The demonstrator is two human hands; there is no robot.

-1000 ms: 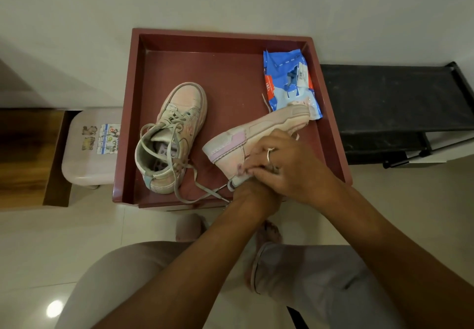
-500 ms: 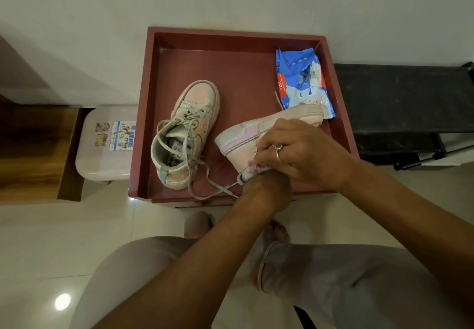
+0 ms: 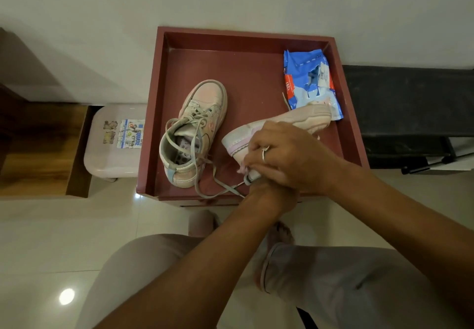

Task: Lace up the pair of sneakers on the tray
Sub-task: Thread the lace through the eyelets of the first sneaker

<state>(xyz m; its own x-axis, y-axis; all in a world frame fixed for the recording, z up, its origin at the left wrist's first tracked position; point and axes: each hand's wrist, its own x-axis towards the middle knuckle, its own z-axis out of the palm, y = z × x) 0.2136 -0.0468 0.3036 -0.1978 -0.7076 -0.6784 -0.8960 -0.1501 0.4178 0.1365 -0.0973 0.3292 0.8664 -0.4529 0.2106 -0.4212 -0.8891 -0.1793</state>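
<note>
Two pale pink sneakers lie in a dark red tray [image 3: 164,77]. The left sneaker [image 3: 197,128] stands upright with loose grey laces trailing toward the tray's front edge. The right sneaker [image 3: 289,121] lies tipped on its side, sole facing away. My right hand [image 3: 287,157], with a ring on one finger, curls over that sneaker's heel end. My left hand [image 3: 266,193] sits under my right hand and is mostly hidden; only its wrist shows. A grey lace end [image 3: 238,186] sticks out just left of my hands.
A blue and white plastic packet [image 3: 307,80] lies in the tray's back right corner. A small pink stool [image 3: 112,149] stands left of the tray, a black bench [image 3: 410,103] to its right. The wall runs behind. My knees are below, over a tiled floor.
My hands stay together on the tipped sneaker's heel end, with small finger shifts. The camera view drifted, so the tray sits further right in frame.
</note>
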